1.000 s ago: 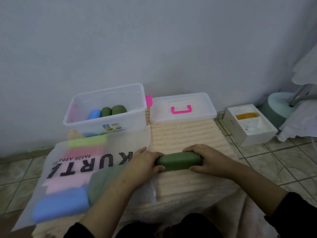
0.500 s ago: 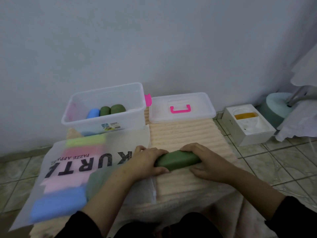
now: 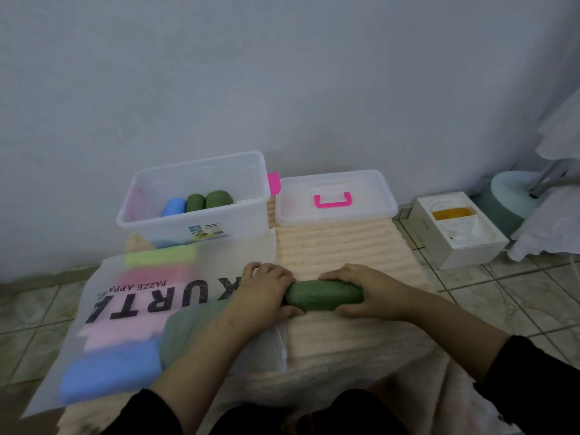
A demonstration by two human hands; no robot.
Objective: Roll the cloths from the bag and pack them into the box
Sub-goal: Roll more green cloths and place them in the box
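A rolled dark green cloth [image 3: 324, 296] lies across the cream ribbed mat [image 3: 345, 246]. My left hand [image 3: 266, 290] grips its left end and my right hand [image 3: 368, 291] grips its right end. The clear plastic box [image 3: 191, 221] stands at the back left and holds a blue roll [image 3: 174, 207] and two green rolls [image 3: 208, 200]. The frosted bag [image 3: 141, 312], printed with black letters, lies at the left with green, pink, blue and grey-green cloths showing through it.
The box's clear lid [image 3: 335, 199] with a pink handle lies behind the mat. A white open carton [image 3: 455, 229] sits on the tiled floor to the right, beside a pale blue round base [image 3: 508, 196]. A grey wall runs close behind.
The green roll tilted briefly and now lies level again, a little farther from me. Both hands stay on its ends.
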